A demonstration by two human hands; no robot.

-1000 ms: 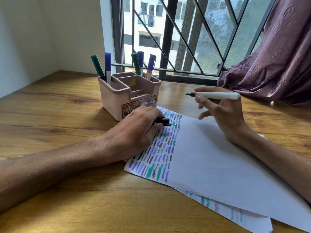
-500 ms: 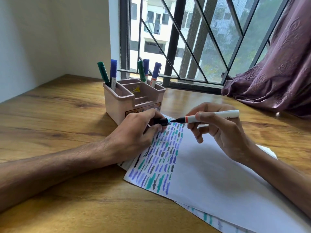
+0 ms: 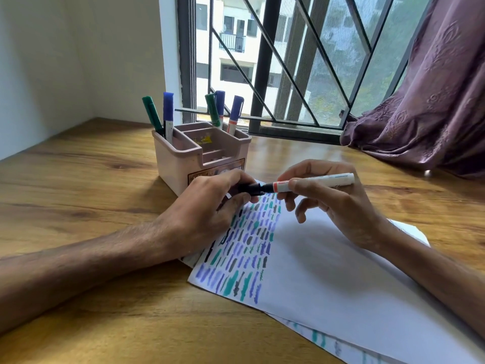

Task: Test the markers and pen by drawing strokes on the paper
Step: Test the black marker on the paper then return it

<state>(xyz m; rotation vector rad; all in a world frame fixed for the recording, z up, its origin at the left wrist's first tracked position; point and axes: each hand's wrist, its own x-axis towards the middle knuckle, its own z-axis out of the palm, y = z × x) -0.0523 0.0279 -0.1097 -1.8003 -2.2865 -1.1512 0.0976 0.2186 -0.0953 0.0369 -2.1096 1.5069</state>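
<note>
My right hand (image 3: pixel 333 206) grips a white marker (image 3: pixel 319 182) with an orange band, held level and pointing left. My left hand (image 3: pixel 210 214) pinches its black cap (image 3: pixel 249 188), and the marker's tip sits inside the cap's mouth. Both hands hover just above the top of a white paper sheet (image 3: pixel 315 264) covered on its left side with rows of purple, teal and dark strokes. A pink organiser (image 3: pixel 181 164) stands just behind my left hand and holds several capped markers, green (image 3: pixel 152 114) and blue (image 3: pixel 168 109) among them.
A second sheet (image 3: pixel 341 348) with teal marks pokes out from under the top paper. Wooden desk (image 3: pixel 78 174) stretches left and forward. A barred window (image 3: pixel 275 74) and a purple curtain (image 3: pixel 433 101) lie behind, with a white wall on the left.
My right hand came down and left from a raised position, bringing the marker's tip to the cap in my left hand; now the tip is inside the cap.
</note>
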